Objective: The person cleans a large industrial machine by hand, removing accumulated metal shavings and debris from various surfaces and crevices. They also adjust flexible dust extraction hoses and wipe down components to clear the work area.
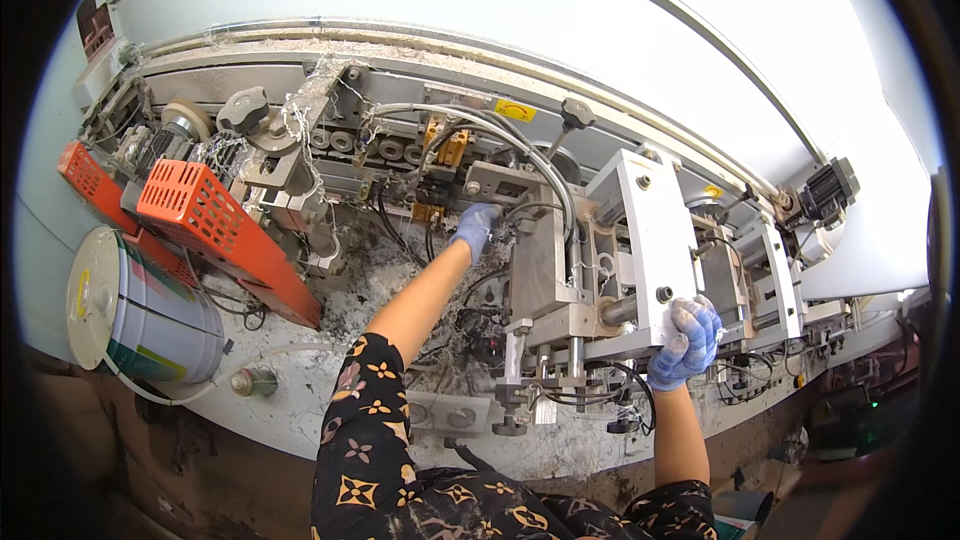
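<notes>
In a blue glove, my left hand [476,231] reaches into the machine, beside a slotted metal bracket [511,187] and left of a grey metal block [534,259]. Its fingers are curled and partly hidden, so I cannot tell whether they hold anything. My right hand [686,345], also gloved, grips the lower end of a white metal plate [651,240] on the machine. Bundled hoses [517,139] arch above the left hand. Below the block stand metal posts with a black adjusting knob [510,424].
Orange perforated guards [225,232] stand at left. A lidded metal pail [161,307] has a clear hose [247,360] running from it; a spray can [253,382] lies nearby. Dust and shredded strips coat the machine bed [375,259]. A black motor [829,191] juts out at right.
</notes>
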The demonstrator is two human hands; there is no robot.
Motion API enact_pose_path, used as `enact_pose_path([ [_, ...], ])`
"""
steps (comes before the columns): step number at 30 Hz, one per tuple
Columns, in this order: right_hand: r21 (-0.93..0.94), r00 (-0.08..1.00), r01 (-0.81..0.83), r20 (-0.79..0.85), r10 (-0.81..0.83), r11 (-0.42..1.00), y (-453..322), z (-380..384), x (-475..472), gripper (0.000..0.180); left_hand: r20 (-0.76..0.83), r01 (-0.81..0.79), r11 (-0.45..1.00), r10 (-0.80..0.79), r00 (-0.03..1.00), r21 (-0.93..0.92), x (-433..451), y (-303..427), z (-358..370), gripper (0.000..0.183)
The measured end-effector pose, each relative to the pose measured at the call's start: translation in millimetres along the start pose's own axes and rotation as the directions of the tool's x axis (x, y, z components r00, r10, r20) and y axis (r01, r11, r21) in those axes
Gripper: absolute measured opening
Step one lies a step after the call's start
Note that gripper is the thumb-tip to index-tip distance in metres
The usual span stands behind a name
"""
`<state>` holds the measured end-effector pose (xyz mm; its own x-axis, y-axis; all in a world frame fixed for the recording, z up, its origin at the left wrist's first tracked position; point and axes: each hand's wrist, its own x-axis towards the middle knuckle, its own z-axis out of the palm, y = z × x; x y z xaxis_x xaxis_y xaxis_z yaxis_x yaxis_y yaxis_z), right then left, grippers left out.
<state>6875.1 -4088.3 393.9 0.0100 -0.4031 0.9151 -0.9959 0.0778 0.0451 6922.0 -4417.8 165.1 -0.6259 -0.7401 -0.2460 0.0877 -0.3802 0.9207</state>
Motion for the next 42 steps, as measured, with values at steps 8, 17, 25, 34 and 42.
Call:
enact_pose_path([
  [8, -0.003, 1.000, -0.019, 0.007, 0.019, 1.000, 1, -1, -3, 0.027, -0.092, -0.094, 0.934, 0.133, 0.987, 0.344, -4, -3, 8, 0.044],
  [17, 0.066, 1.000, 0.004, -0.011, -0.003, 0.998, -6, 14, 5, 0.028, -0.116, -0.267, 0.519, 0.592, 0.797, 0.812, 65, -21, -20, 0.053],
  [25, -0.032, 1.000, 0.001, 0.008, -0.001, 1.000, 1, 0, -1, 0.030, -0.371, 0.143, 0.706, 0.181, 0.911, 0.693, -17, 34, 31, 0.040],
  [34, -0.008, 1.000, 0.005, 0.003, -0.005, 1.000, 2, 1, -2, 0.030, -0.382, -0.403, 0.908, 0.414, 0.827, 0.111, -41, -36, -67, 0.003],
  [42, 0.022, 1.000, -0.012, -0.008, 0.012, 1.000, -1, 4, -1, 0.030, -0.402, -0.106, 0.848, 0.352, 0.845, 0.519, -96, -111, -243, 0.025],
])
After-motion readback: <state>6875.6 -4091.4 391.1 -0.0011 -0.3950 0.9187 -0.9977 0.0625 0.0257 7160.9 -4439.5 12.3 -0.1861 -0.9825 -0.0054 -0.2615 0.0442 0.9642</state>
